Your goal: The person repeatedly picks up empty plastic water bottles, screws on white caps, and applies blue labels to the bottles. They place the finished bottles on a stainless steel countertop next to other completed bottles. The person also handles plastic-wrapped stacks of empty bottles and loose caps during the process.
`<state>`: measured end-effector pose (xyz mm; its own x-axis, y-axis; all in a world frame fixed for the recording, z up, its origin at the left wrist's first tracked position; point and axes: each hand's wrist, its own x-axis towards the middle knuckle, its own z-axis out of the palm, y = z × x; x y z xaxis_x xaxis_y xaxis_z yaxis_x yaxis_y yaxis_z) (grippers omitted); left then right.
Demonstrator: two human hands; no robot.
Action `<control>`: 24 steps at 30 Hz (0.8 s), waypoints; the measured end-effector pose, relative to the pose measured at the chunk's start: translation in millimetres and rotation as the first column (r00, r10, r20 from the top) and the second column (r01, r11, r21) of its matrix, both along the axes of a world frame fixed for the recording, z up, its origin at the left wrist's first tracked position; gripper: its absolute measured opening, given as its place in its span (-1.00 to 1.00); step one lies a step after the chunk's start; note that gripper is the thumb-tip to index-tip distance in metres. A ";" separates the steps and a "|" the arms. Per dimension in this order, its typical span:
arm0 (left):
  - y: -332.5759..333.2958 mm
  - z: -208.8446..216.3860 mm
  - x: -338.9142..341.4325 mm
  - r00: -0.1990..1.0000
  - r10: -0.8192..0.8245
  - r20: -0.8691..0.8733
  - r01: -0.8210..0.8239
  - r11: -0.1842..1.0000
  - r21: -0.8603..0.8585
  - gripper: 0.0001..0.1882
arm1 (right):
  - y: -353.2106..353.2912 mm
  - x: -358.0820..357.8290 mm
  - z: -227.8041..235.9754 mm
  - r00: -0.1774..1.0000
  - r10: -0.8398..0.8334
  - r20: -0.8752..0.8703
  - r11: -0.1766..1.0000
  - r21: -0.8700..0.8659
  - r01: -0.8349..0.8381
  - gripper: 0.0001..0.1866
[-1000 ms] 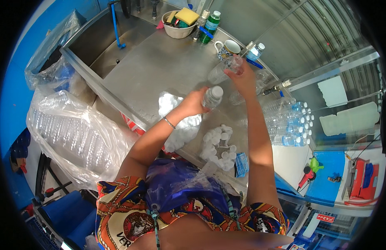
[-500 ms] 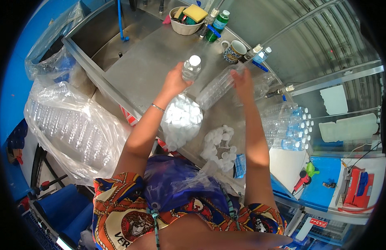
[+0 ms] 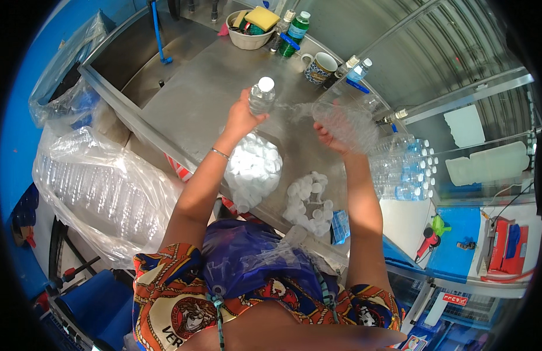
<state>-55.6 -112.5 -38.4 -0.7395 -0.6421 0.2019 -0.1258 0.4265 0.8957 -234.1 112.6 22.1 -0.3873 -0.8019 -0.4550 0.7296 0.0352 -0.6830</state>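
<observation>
My left hand [image 3: 243,119] is closed around an upright clear plastic bottle [image 3: 261,103] with a white cap, above the steel counter. To its right, my right hand [image 3: 334,139] grips a tilted clear plastic bottle [image 3: 354,124], blurred by motion, which has no cap that I can make out. A bright, wet-looking streak runs across the counter between the two hands. Just below my left hand lies a bag of white caps [image 3: 253,167]. Several loose white caps [image 3: 309,196] sit nearer my body, beside a small blue packet [image 3: 340,227].
Rows of capped bottles [image 3: 402,169] stand at the right. On the left is a large clear bag of bottles [image 3: 101,187]. A steel sink [image 3: 136,76] is at the back left. Along the back stand a tub of sponges [image 3: 249,40], a green bottle [image 3: 294,35] and a mug [image 3: 321,67].
My right hand has moved toward me, and its bottle has swung from slanting down-left to slanting down-right. My left hand still holds the capped bottle. The view has shifted slightly.
</observation>
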 end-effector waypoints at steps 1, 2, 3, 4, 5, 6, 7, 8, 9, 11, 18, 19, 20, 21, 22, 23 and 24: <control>0.2 0.3 -1.0 1.000 0.005 -0.030 -0.005 1.000 0.015 -0.30 | -3.2 7.5 15.4 0.981 -0.005 -0.194 0.998 0.056 0.016 -0.21; 0.6 1.2 -1.8 1.000 0.004 -0.008 -0.004 1.000 0.014 -0.31 | -10.7 12.6 27.1 0.884 0.045 -0.465 0.963 0.255 0.086 -0.22; 1.0 2.8 -2.3 1.000 0.005 -0.001 -0.005 1.000 0.011 -0.32 | -16.7 17.3 34.7 0.727 0.178 -0.663 0.913 0.388 0.131 -0.23; 1.7 5.2 -2.5 1.000 0.002 0.006 -0.003 1.000 0.016 -0.32 | -21.3 21.8 37.6 0.523 0.329 -0.786 0.843 0.494 0.212 -0.23; 3.0 8.0 -2.3 1.000 -0.001 -0.016 0.001 1.000 -0.010 -0.33 | -26.6 24.8 35.7 0.336 0.345 -0.876 0.840 0.448 0.306 -0.27; 4.5 11.4 -1.3 0.999 -0.005 -0.040 0.004 1.000 -0.029 -0.33 | -30.5 26.2 29.9 0.132 0.361 -0.923 0.838 0.383 0.388 -0.30; 6.8 14.9 0.2 0.999 -0.011 -0.052 0.009 0.999 -0.042 -0.33 | -34.7 27.0 20.9 -0.049 0.399 -0.916 0.826 0.336 0.453 -0.33; 9.1 18.9 1.5 0.996 -0.019 -0.089 0.014 0.998 -0.055 -0.34 | -36.9 26.0 11.3 -0.103 0.307 -0.946 0.858 0.228 0.461 -0.35; 12.0 22.7 3.4 0.993 -0.028 -0.113 0.021 0.998 -0.062 -0.35 | -38.9 25.1 1.0 -0.129 0.237 -0.963 0.873 0.153 0.464 -0.37; 18.7 29.3 6.2 0.984 -0.056 -0.168 0.044 0.996 -0.077 -0.36 | -42.9 23.1 -15.1 -0.188 0.119 -0.975 0.886 0.018 0.464 -0.40; 43.3 46.8 17.3 0.942 -0.291 -0.164 0.302 0.953 0.041 -0.36 | -42.1 35.8 -6.8 -0.437 -0.091 -0.895 0.779 -0.337 0.529 -0.42; 48.1 50.6 20.9 0.936 -0.329 -0.126 0.340 0.938 0.072 -0.36 | -39.2 41.8 -4.0 -0.500 -0.100 -0.860 0.756 -0.392 0.524 -0.44; 54.3 54.8 23.2 0.914 -0.399 -0.069 0.405 0.904 0.140 -0.35 | -28.5 45.5 1.0 -0.365 -0.167 -0.916 0.845 -0.324 0.426 -0.45; 61.9 59.0 25.7 0.871 -0.482 -0.098 0.490 0.837 0.242 -0.33 | -17.4 48.3 5.5 -0.194 -0.182 -0.964 0.928 -0.233 0.290 -0.47; 73.7 62.4 29.8 0.827 -0.553 -0.107 0.550 0.752 0.363 -0.31 | -9.4 56.7 5.1 -0.035 -0.226 -0.973 0.959 -0.229 0.169 -0.48; 84.4 65.4 31.2 0.772 -0.616 -0.157 0.605 0.637 0.477 -0.29 | 1.9 63.1 6.2 0.266 -0.321 -0.909 0.947 -0.308 0.091 -0.51; 96.5 67.2 35.7 0.684 -0.650 -0.331 0.645 0.327 0.691 -0.28 | 8.4 70.1 5.3 0.522 -0.432 -0.735 0.885 -0.458 0.088 -0.52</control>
